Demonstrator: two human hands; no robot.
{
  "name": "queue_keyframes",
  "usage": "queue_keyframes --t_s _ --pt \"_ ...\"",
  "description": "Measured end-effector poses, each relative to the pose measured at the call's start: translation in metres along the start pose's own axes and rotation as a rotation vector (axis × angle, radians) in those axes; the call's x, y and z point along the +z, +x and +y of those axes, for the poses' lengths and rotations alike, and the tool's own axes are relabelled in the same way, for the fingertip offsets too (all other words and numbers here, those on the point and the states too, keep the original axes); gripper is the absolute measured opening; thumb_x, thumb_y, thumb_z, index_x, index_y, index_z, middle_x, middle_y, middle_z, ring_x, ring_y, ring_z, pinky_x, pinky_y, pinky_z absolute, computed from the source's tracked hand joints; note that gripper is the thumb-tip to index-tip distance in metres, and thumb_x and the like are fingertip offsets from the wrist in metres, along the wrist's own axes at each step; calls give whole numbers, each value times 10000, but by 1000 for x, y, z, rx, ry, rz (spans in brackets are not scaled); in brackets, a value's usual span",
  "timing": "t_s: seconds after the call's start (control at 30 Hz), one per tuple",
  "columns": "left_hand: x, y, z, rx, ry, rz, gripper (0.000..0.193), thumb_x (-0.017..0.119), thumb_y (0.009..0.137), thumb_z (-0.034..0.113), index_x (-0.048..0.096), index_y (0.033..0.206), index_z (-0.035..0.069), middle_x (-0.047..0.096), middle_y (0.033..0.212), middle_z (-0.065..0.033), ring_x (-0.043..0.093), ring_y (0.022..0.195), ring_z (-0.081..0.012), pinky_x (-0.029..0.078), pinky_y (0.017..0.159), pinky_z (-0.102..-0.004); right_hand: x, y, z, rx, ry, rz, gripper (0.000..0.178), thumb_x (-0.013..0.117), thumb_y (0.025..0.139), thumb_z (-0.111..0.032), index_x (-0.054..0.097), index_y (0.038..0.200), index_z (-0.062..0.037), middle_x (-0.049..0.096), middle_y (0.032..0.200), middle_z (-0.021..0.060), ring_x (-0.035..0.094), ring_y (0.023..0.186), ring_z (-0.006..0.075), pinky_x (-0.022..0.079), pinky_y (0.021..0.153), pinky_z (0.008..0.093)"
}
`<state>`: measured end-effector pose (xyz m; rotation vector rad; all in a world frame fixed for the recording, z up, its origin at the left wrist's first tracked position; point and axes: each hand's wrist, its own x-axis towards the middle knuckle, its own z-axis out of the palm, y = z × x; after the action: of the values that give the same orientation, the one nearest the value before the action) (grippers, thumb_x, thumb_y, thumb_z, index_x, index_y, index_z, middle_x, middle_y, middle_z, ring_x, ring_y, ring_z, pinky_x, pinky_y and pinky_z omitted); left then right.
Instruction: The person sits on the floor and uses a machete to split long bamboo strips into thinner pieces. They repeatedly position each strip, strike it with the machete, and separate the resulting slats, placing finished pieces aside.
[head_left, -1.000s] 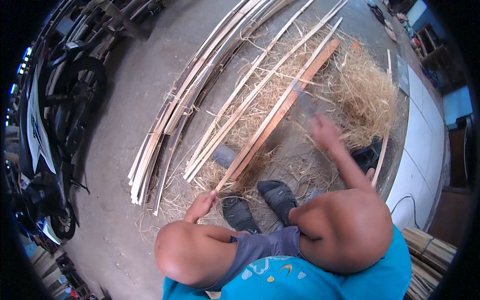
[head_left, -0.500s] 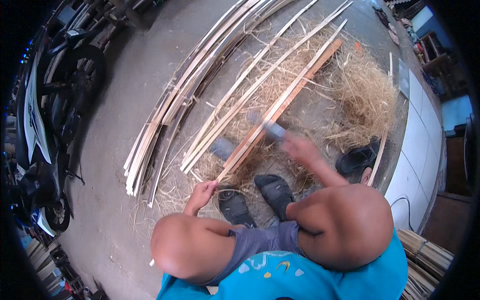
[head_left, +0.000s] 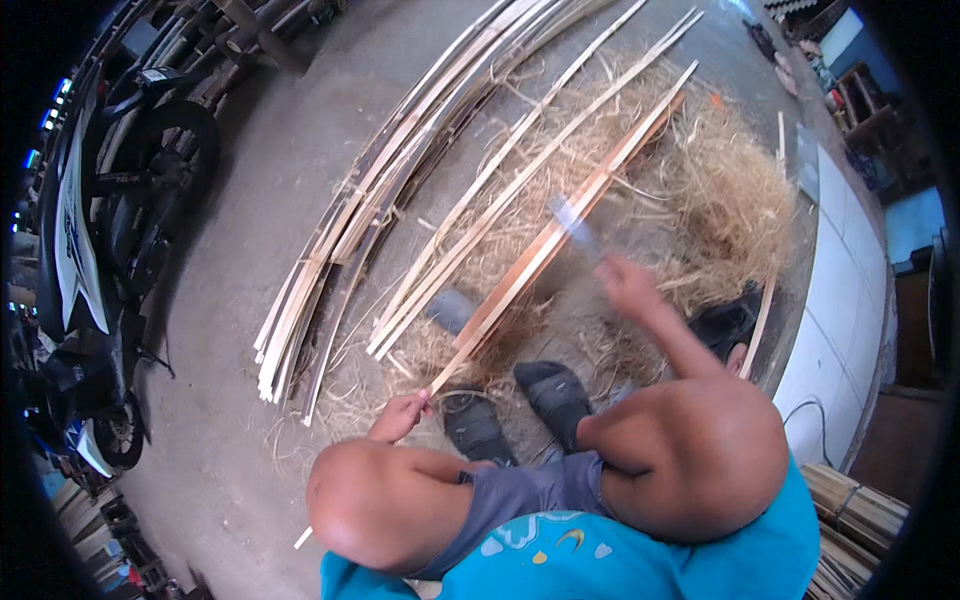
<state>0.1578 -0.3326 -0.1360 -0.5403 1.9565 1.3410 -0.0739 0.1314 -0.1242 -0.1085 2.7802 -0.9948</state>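
Note:
My left hand [head_left: 403, 415] is closed on the near end of a long, pale wooden strip [head_left: 447, 375], in front of my feet. The strip slants away to the far right along a reddish-brown wooden board [head_left: 528, 262]. In my closed right hand [head_left: 630, 288] is a knife-like tool with a flat, pale blade [head_left: 575, 222], smeared by motion. Its blade is over the strip and board, about midway along; whether it touches them I cannot tell. Under the board's near part sits a grey, rounded block [head_left: 452, 312].
Loose pale strips [head_left: 480, 225] lie left of the board, with a long bundle of strips [head_left: 350, 225] beyond. Curly shavings [head_left: 735, 200] heap at the right, beside white tiles [head_left: 835, 300]. A motorcycle [head_left: 120, 250] stands at far left. A dark sandal [head_left: 728, 322] lies right.
My right hand and the blade have moved away from me and to the right along the strip. My left hand and the strip have shifted slightly toward me.

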Motion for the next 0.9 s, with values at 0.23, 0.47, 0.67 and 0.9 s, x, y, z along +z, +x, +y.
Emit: queue_keyframes --t_s 0.23,0.47,0.67,0.9 --pt "-27 -25 -29 -142 63 112 574 503 1017 511 592 667 65 501 591 9 444 552 -98 358 515 -308 -73 42 44 152 -46 198 404 578 952 -365 640 1231 -78 683 1085 240 657 1016 407 507 878 482" --pt "25 10 33 258 277 326 501 522 1009 468 650 816 23 579 615 -147 552 555 -241 443 568 -391 21 -45 -55 -217 25 -198 464 592 947 -390 605 1294 -83 646 1235 213 628 1128 380 484 986 460" --pt "28 -36 32 88 417 428 381 544 996 401 682 912 57 598 711 -231 589 634 -345 457 635 -452 1 -4 -24 24 -147 -175 407 561 947 -401 638 1227 -116 695 1033 228 667 934 437 532 821 516" --pt "37 -3 50 319 340 362 401 544 977 440 635 1068 60 662 772 -212 651 747 -398 478 667 -485 -40 -8 -28 162 -71 -34 402 592 923 -313 632 1249 -81 680 1102 233 663 998 410 521 874 476"
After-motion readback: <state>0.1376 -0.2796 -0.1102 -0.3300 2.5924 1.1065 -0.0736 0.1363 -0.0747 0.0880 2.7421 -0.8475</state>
